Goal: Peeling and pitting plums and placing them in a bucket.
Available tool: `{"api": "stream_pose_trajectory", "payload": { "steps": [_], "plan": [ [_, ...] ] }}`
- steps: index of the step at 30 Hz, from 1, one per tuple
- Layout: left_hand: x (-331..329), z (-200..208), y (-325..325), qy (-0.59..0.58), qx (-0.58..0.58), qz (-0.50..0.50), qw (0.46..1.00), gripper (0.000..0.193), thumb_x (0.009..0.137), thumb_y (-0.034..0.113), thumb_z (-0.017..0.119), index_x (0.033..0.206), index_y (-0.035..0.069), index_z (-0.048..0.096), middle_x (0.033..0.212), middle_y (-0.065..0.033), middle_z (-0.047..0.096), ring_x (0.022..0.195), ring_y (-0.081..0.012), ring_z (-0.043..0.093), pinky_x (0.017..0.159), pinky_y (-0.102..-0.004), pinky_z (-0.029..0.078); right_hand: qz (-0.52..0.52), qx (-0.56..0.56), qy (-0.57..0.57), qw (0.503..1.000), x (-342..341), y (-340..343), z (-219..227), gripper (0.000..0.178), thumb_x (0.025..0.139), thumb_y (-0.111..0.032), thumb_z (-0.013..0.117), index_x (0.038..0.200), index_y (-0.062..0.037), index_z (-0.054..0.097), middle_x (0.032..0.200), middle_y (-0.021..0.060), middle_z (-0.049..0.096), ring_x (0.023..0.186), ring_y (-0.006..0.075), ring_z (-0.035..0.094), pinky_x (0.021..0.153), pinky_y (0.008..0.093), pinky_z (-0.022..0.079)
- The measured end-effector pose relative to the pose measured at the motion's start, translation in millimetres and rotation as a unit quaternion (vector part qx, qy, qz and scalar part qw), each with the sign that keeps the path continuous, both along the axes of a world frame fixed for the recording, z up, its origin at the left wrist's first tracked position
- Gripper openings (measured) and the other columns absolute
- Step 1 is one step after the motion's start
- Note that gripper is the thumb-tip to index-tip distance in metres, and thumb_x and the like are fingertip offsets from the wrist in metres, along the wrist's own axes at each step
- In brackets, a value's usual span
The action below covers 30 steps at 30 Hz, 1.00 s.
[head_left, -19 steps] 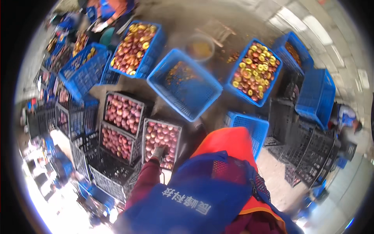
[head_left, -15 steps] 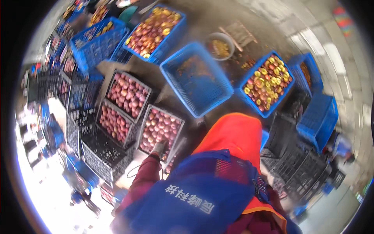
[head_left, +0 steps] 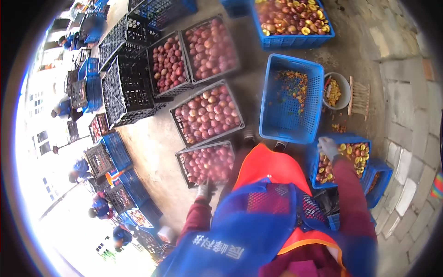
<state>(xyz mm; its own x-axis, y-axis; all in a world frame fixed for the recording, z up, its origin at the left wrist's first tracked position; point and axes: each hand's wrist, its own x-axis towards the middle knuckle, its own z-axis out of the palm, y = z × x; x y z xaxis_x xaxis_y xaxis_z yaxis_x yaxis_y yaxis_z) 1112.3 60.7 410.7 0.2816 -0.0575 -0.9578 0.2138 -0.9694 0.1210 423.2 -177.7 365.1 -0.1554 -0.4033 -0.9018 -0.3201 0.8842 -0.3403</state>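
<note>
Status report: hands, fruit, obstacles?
Left hand at black plastic crate, round red fruit. Right hand at blue plastic crate, halved fruit. Scrap-strewn rectangular blue crate ahead.

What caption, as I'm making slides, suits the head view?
Left hand at a black crate of whole red fruit, right hand at a blue crate of cut fruit.

Strong white light floods in from the left, burning out the far background there and leaving the distant workers in dark blue clothing [head_left: 99, 207] small and indistinct. Glare brightens the pale concrete floor [head_left: 150, 143] on that side; between the crates it falls dimmer and browner. The grey stone-block wall [head_left: 406, 115] is evenly lit but curves with the fisheye distortion. Black corners and a bluish fringe ring the view. Haze softens the reddish-purple round fruit [head_left: 210, 48] in the upper black plastic crate [head_left: 236, 54].
</note>
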Motion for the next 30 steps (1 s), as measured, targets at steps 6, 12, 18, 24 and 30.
{"api": "stream_pose_trajectory", "payload": {
  "steps": [6, 12, 18, 24, 30],
  "plan": [
    [9.7, -82.7, 47.6, 0.015, -0.032, -0.007, 0.999, 0.046, 0.104, 0.050, 0.065, 0.132, 0.013, 0.066, 0.106, -0.0076, 0.072, 0.091, -0.0242, 0.072, 0.072, -0.0405, 0.053, 0.089, -0.029, -0.032, 0.995, 188.1, -127.0, -68.6, 0.036, 0.109, -0.037, 0.061, 0.126, -0.0078, 0.071, 0.099, 0.0065, 0.074, 0.067, 0.0155, 0.067, 0.059, 0.0292, 0.052],
    [175.5, -250.5, 9.3, -0.267, -0.161, -0.602, 0.735, 0.034, 0.101, 0.002, 0.060, 0.131, 0.010, 0.070, 0.121, -0.0116, 0.070, 0.095, -0.0266, 0.072, 0.074, -0.0374, 0.061, 0.179, -0.026, -0.104, 0.978, 408.8, -145.9, -160.1, 0.032, 0.103, -0.031, 0.068, 0.123, -0.0055, 0.073, 0.098, 0.0035, 0.076, 0.076, 0.0144, 0.069, 0.068, 0.0307, 0.056],
    [301.8, -308.0, -137.1, -0.264, -0.177, -0.357, 0.878, 0.035, 0.103, 0.020, 0.066, 0.134, 0.004, 0.066, 0.114, -0.0240, 0.073, 0.100, -0.0405, 0.072, 0.083, -0.0454, 0.059, 0.279, -0.049, -0.026, 0.959, 507.6, -134.2, -311.2, 0.077, 0.099, -0.038, 0.072, 0.159, 0.0033, 0.048, 0.139, 0.0236, 0.071, 0.117, 0.0281, 0.073, 0.101, 0.0365, 0.056],
    [435.1, -436.1, -149.3, -0.359, -0.090, -0.206, 0.906, 0.055, 0.103, 0.044, 0.072, 0.137, 0.002, 0.063, 0.111, -0.0226, 0.078, 0.098, -0.0393, 0.075, 0.084, -0.0466, 0.059, 0.255, -0.137, 0.059, 0.955, 596.8, -194.2, -427.6, 0.089, 0.097, -0.043, 0.077, 0.163, 0.0057, 0.041, 0.151, 0.0295, 0.061, 0.138, 0.0368, 0.063, 0.113, 0.0395, 0.049],
    [468.9, -534.0, -167.3, -0.253, -0.112, -0.016, 0.961, 0.049, 0.099, 0.040, 0.078, 0.131, 0.005, 0.068, 0.099, -0.0126, 0.074, 0.080, -0.0269, 0.071, 0.070, -0.0429, 0.059, 0.235, -0.111, 0.015, 0.965, 624.8, -201.6, -480.4, 0.061, 0.101, -0.039, 0.071, 0.144, 0.0044, 0.063, 0.129, 0.0226, 0.074, 0.116, 0.0321, 0.072, 0.101, 0.0404, 0.055]
  ]
}}
